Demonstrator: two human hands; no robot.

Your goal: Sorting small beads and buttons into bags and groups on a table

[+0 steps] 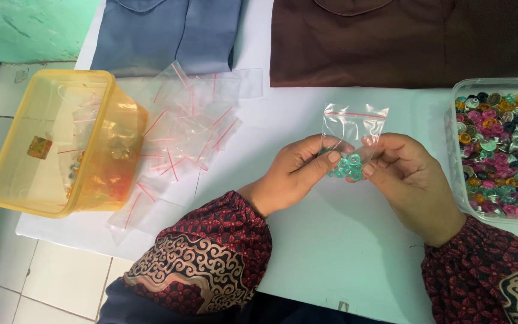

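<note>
both hands [355, 174] pinch a clear bag [354, 129] of teal buttons [349, 167] — clear tub [458, 90] holds more.

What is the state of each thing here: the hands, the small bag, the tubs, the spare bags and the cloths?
Left hand: pinching the small bag.
Right hand: pinching the small bag.
Small bag: held upright off the table, teal beads at its bottom.
Yellow tub: tilted, lidless, a few filled bags inside.
Clear tub: open, full of mixed beads.
Spare bags: empty, in a loose pile.
Blue cloth: lying flat.
Brown cloth: lying flat.
</note>
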